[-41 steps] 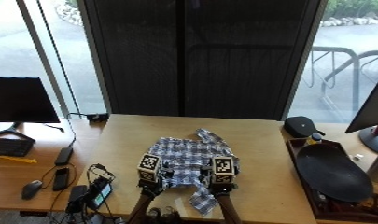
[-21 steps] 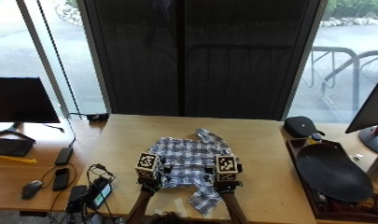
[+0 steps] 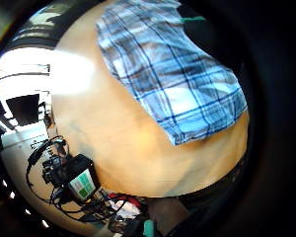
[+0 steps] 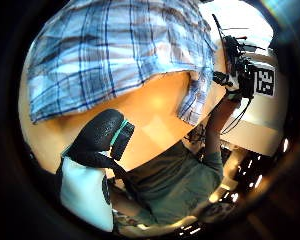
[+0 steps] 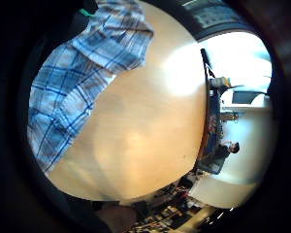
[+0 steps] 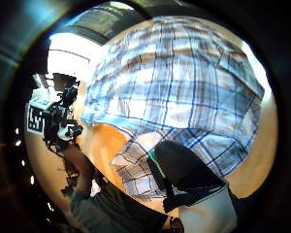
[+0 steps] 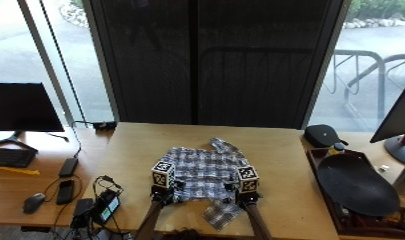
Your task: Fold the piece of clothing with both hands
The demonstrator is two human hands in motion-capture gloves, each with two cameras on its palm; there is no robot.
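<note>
The plaid shirt (image 7: 205, 172) lies spread on the wooden table (image 7: 129, 150), one sleeve trailing toward me off its near edge. My left hand (image 7: 167, 192) and right hand (image 7: 245, 195) sit apart at the shirt's near corners, placed, I judge, to lift that edge evenly; whether my fingers pinch cloth I cannot tell

No legible text, label, brand, number or sign is found in any view. A small device with a lit green screen (image 7: 106, 213), seen at the lower left of the outside view on the light wooden table (image 7: 288, 165), carries marks that cannot be read. The same screen (image 3: 82, 186) is seen in the left little finger side palm view, its content unreadable.
</note>
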